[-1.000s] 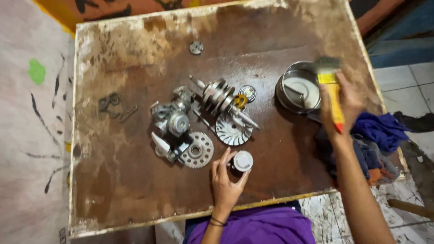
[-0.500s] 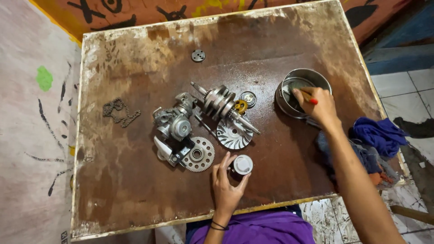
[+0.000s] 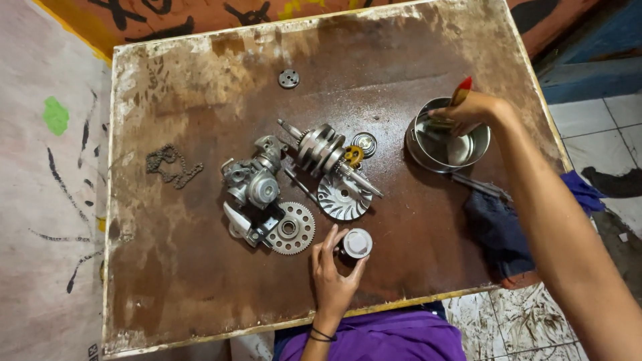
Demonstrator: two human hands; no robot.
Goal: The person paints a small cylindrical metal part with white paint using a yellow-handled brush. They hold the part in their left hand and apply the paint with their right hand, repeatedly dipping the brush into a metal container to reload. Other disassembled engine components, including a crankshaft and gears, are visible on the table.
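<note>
Stained brown wooden counter carried scattered engine parts. Nearest, the left hand gripped a small silver-topped piston; loosely held, it could roll off. Farther, the right hand clasped a red-tipped brush inside the round steel bowl, which might tip.

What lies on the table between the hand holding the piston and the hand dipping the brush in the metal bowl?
In the head view, only bare, stained tabletop separates the left hand on the piston from the right hand at the metal bowl.
</note>
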